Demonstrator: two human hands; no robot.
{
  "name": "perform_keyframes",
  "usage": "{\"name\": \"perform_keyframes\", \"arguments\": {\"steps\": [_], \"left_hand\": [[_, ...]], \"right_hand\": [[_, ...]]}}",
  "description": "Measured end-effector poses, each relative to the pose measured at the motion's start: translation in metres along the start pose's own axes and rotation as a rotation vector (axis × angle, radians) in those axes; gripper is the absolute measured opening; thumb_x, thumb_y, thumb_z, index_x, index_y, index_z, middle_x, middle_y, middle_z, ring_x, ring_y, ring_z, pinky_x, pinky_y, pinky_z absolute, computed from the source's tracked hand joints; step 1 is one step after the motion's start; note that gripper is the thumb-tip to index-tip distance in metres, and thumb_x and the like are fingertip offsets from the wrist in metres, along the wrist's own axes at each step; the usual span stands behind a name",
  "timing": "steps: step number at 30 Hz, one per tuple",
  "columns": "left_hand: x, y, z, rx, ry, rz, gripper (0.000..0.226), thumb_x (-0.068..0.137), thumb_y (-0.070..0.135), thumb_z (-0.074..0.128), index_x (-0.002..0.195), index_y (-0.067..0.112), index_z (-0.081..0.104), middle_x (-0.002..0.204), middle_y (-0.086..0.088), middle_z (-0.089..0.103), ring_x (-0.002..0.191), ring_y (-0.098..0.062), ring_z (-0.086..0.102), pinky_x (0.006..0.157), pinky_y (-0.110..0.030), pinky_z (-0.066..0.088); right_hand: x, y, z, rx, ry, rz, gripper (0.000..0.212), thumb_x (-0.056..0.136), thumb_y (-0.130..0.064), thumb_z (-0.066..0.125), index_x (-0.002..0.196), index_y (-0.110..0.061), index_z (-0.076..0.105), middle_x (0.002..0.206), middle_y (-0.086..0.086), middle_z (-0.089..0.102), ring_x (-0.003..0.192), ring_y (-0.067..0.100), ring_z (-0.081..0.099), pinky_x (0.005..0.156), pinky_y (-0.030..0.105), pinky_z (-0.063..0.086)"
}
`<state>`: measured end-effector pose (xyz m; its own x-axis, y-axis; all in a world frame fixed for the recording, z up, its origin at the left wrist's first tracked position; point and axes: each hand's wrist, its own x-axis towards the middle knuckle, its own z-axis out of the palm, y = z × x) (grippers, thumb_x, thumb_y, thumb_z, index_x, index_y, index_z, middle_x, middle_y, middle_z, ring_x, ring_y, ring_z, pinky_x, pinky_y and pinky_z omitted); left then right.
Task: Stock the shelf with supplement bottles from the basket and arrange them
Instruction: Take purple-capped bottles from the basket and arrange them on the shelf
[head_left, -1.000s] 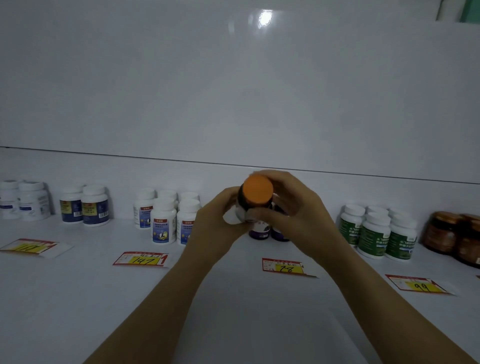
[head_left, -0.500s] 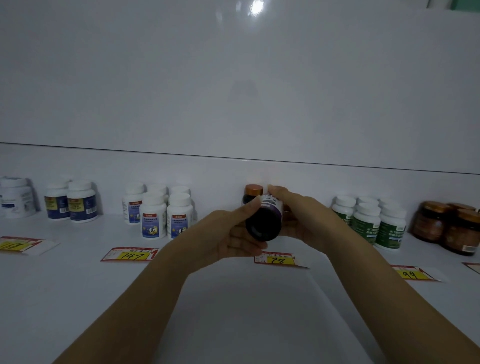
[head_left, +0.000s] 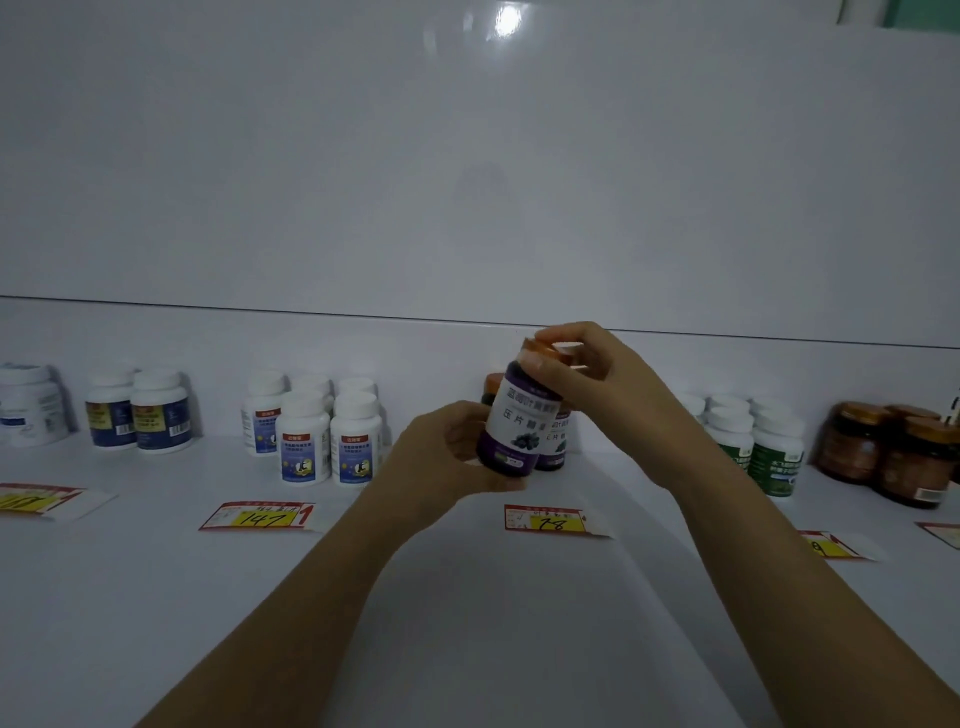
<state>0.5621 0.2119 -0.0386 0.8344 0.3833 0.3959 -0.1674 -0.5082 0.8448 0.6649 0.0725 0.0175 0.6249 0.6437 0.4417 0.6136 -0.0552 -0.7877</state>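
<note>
Both hands hold a purple-labelled supplement bottle (head_left: 514, 426) with an orange cap, nearly upright, just above the white shelf (head_left: 467, 597). My left hand (head_left: 441, 457) cups its base and lower side. My right hand (head_left: 587, 374) grips the cap from above. Right behind it stand two matching orange-capped bottles (head_left: 556, 441), mostly hidden. A price tag marked 78 (head_left: 550, 519) lies on the shelf in front of them. The basket is out of view.
Along the shelf's back stand white bottles with blue labels (head_left: 322, 441), dark-blue labelled bottles (head_left: 140, 415), a large white bottle (head_left: 28, 405), green-labelled bottles (head_left: 763, 452) and brown jars (head_left: 893, 457). More price tags (head_left: 257, 517) lie along the front.
The bottle has turned from lying with its base toward me to nearly upright with the label facing me. My right hand moved up onto the cap; my left stays under the base.
</note>
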Motion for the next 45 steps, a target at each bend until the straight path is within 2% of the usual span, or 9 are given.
{"name": "perform_keyframes", "arguments": {"steps": [7, 11, 16, 21, 28, 33, 37, 41, 45], "left_hand": [[0.000, -0.011, 0.006, 0.290, -0.045, -0.029, 0.050, 0.077, 0.028, 0.075, 0.123, 0.024, 0.055, 0.116, 0.009, 0.063, 0.104, 0.000, 0.058, 0.093, -0.012, 0.043], [-0.003, -0.019, 0.009, 0.672, -0.175, -0.178, 0.060, 0.095, 0.040, 0.048, 0.147, 0.019, 0.025, 0.153, 0.000, 0.030, 0.138, -0.014, 0.031, 0.110, -0.026, 0.026], [-0.005, -0.032, 0.012, 0.938, -0.308, -0.271, 0.063, 0.101, 0.045, 0.026, 0.151, 0.011, 0.007, 0.159, -0.006, 0.007, 0.147, -0.022, 0.006, 0.118, -0.034, 0.008], [-0.003, -0.042, 0.012, 1.003, -0.341, -0.281, 0.063, 0.101, 0.047, 0.018, 0.151, 0.010, 0.003, 0.160, -0.006, 0.001, 0.147, -0.020, 0.002, 0.120, -0.035, 0.005], [-0.002, -0.045, 0.012, 1.009, -0.329, -0.271, 0.064, 0.101, 0.047, 0.016, 0.151, 0.010, 0.002, 0.160, -0.006, 0.000, 0.147, -0.020, 0.001, 0.120, -0.035, 0.003], [-0.002, -0.046, 0.011, 1.017, -0.340, -0.279, 0.062, 0.101, 0.045, 0.016, 0.151, 0.011, 0.004, 0.160, -0.006, 0.001, 0.147, -0.020, 0.001, 0.120, -0.035, 0.004], [-0.004, -0.037, 0.008, 0.976, -0.255, -0.265, 0.063, 0.101, 0.044, 0.019, 0.151, 0.010, 0.002, 0.159, -0.007, -0.003, 0.147, -0.019, -0.001, 0.118, -0.030, 0.003], [-0.009, -0.014, 0.014, 1.010, -0.062, -0.176, 0.064, 0.101, 0.043, 0.021, 0.151, 0.010, -0.003, 0.159, -0.006, -0.009, 0.147, -0.017, -0.004, 0.116, -0.027, 0.001], [-0.007, 0.014, 0.044, 1.037, -0.104, -0.180, 0.063, 0.102, 0.042, 0.022, 0.151, 0.009, 0.001, 0.159, -0.007, -0.005, 0.147, -0.017, -0.001, 0.116, -0.028, 0.003]], "right_hand": [[0.008, -0.012, -0.028, -0.390, -0.021, 0.083, 0.034, 0.078, -0.045, 0.070, 0.106, -0.026, 0.062, 0.105, -0.005, 0.064, 0.091, 0.013, 0.064, 0.078, 0.031, 0.055], [0.026, -0.026, -0.052, -0.565, -0.063, 0.102, 0.036, 0.081, -0.033, 0.071, 0.113, -0.020, 0.061, 0.107, -0.002, 0.059, 0.093, 0.018, 0.061, 0.077, 0.030, 0.055], [0.055, 0.006, -0.048, -0.657, -0.060, 0.183, 0.043, 0.080, -0.023, 0.074, 0.120, -0.017, 0.058, 0.117, 0.008, 0.059, 0.097, 0.023, 0.057, 0.080, 0.033, 0.055], [0.066, 0.048, -0.033, -0.677, -0.026, 0.214, 0.034, 0.084, -0.019, 0.068, 0.116, -0.014, 0.058, 0.119, 0.007, 0.059, 0.094, 0.015, 0.048, 0.070, 0.020, 0.041], [0.068, 0.070, -0.021, -0.675, 0.005, 0.228, 0.042, 0.088, -0.025, 0.065, 0.124, -0.010, 0.050, 0.122, 0.012, 0.057, 0.106, 0.023, 0.053, 0.085, 0.030, 0.043], [0.061, 0.074, -0.021, -0.692, 0.010, 0.234, 0.050, 0.090, -0.037, 0.059, 0.135, -0.022, 0.043, 0.126, 0.017, 0.043, 0.110, 0.027, 0.048, 0.090, 0.031, 0.040], [0.051, 0.065, -0.037, -0.711, -0.015, 0.190, 0.061, 0.092, -0.039, 0.056, 0.145, -0.024, 0.031, 0.134, 0.015, 0.049, 0.119, 0.029, 0.051, 0.099, 0.037, 0.043], [0.030, 0.045, -0.085, -0.739, 0.015, 0.092, 0.049, 0.092, -0.030, 0.059, 0.138, -0.023, 0.043, 0.127, 0.010, 0.055, 0.112, 0.023, 0.056, 0.092, 0.030, 0.044], [0.016, 0.040, -0.141, -0.788, 0.007, 0.058, 0.040, 0.092, -0.028, 0.058, 0.131, -0.020, 0.051, 0.123, 0.008, 0.057, 0.106, 0.021, 0.059, 0.081, 0.022, 0.041]]}}
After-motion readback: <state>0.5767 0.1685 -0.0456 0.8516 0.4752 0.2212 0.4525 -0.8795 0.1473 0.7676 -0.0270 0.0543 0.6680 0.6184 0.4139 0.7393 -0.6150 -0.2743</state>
